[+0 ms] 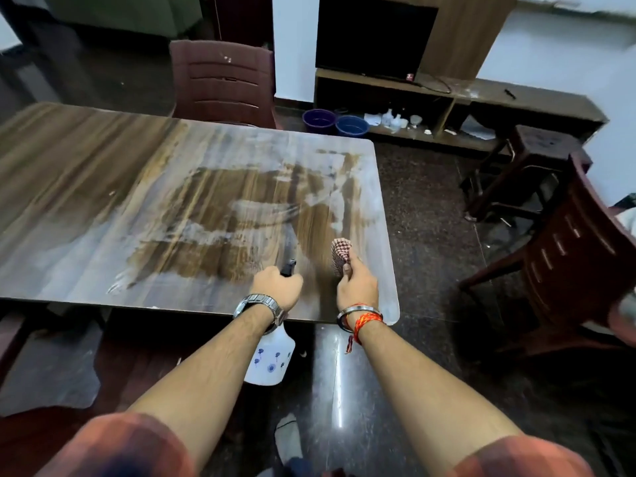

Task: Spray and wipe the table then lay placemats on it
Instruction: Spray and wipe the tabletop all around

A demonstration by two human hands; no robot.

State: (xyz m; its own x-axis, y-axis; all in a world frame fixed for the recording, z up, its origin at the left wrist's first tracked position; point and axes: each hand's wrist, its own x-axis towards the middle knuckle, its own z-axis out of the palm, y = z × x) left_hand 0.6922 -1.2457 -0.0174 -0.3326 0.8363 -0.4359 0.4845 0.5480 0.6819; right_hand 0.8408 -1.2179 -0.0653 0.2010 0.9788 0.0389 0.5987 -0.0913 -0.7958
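The wooden table (103, 160) fills the left and middle of the view; its right half shows pale, smeared streaks around a darker patch. My left hand (277, 285) grips the black head of a white spray bottle (272, 359) with blue flower prints. The bottle's body hangs below the table's near edge, and its nozzle points over the tabletop. Just to the right, my right hand (356, 287) holds a bunched red-and-white checked cloth (340, 254) upright above the table's near right corner. No placemats are in view.
A dark red plastic chair (223, 80) stands at the table's far side. Another chair (568, 270) and a stool (537, 156) stand to the right. Two blue buckets (335, 123) sit on the floor by a low wooden TV shelf (481, 98).
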